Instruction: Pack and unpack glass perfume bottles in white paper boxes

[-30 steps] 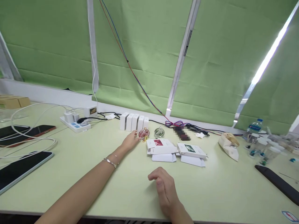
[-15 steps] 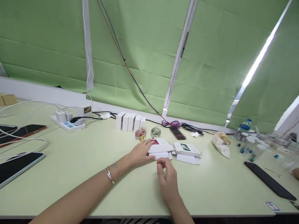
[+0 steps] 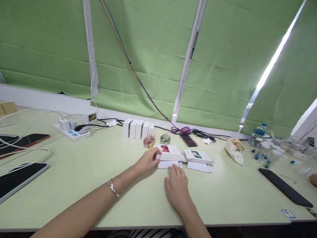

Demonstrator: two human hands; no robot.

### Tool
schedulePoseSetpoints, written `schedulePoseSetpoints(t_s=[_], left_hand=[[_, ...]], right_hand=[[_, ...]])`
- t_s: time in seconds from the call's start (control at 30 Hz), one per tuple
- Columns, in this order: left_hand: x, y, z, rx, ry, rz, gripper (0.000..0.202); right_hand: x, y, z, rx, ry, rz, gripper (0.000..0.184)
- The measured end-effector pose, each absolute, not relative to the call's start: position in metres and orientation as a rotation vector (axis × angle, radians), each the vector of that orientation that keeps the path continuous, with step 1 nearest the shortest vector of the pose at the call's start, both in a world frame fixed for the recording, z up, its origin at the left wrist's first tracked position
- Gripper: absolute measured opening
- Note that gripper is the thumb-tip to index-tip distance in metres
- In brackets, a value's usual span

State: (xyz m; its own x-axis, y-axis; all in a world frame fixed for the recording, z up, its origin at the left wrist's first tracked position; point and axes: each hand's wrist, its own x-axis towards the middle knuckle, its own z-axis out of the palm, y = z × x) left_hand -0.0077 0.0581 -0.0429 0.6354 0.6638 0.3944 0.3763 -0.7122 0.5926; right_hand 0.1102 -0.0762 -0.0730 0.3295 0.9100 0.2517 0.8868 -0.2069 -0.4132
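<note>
My left hand (image 3: pixel 148 160) grips the left end of a white box (image 3: pixel 176 152) with a red picture on top. The box lies on the table, its white flap (image 3: pixel 164 164) folded out toward me. My right hand (image 3: pixel 177 183) is open, palm down, with its fingertips at the front edge of that flap. Just to the right lies a second white box (image 3: pixel 203 156) with a green picture and its flap out. Behind the boxes are a round red ornament (image 3: pixel 149 141) with a gold part and a round green ornament (image 3: pixel 165 139).
Several small white boxes (image 3: pixel 139 129) stand in a row at the back. A power strip (image 3: pixel 74 133) with cables and several phones (image 3: pixel 22 177) are on the left. To the right are a cloth pouch (image 3: pixel 234 151), clear jars (image 3: pixel 271 158) and a dark flat case (image 3: pixel 284 186).
My left hand has moved from lying over the box's left part to gripping its left end. My right hand has turned palm down, its fingers unfolding toward the flap.
</note>
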Motion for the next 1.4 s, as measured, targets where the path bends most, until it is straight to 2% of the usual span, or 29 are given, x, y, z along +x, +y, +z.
schedulePoseSetpoints(t_s=[0.27,0.33,0.47,0.6,0.67,0.8,0.87,1.0,1.27,1.4], left_hand=[[-0.086,0.007,0.006,2.384,1.023,1.017,0.02],[-0.114,-0.011,-0.001,2.378,1.122,0.93,0.022],[-0.152,-0.03,-0.031,2.415,1.208,0.639,0.023],[-0.15,-0.029,-0.041,2.631,1.209,0.767,0.02],[-0.137,-0.025,-0.038,2.724,1.137,0.796,0.03],[-0.108,-0.015,-0.039,2.853,0.988,0.523,0.081],[-0.1,-0.012,-0.045,2.836,1.045,0.384,0.095],[-0.1,-0.01,-0.055,2.755,1.196,0.343,0.093],[-0.107,-0.009,-0.06,2.779,1.201,0.451,0.099],[-0.107,-0.015,-0.065,2.799,1.196,0.482,0.096]], right_hand=[[0.111,-0.078,-0.077,-2.168,-1.659,0.06,0.037],[0.112,-0.078,-0.079,-2.16,-1.651,0.035,0.038],[0.11,-0.079,-0.079,-2.075,-1.661,0.004,0.052],[0.105,-0.081,-0.075,-1.907,-1.6,0.079,0.055],[0.103,-0.082,-0.073,-1.773,-1.581,0.122,0.052],[0.101,-0.085,-0.069,-1.617,-1.555,0.266,0.039],[0.1,-0.086,-0.068,-1.611,-1.544,0.335,0.036],[0.099,-0.088,-0.066,-1.598,-1.59,0.422,0.035],[0.095,-0.091,-0.064,-1.502,-1.691,0.474,0.037],[0.099,-0.094,-0.062,-1.407,-1.687,0.716,0.04]])
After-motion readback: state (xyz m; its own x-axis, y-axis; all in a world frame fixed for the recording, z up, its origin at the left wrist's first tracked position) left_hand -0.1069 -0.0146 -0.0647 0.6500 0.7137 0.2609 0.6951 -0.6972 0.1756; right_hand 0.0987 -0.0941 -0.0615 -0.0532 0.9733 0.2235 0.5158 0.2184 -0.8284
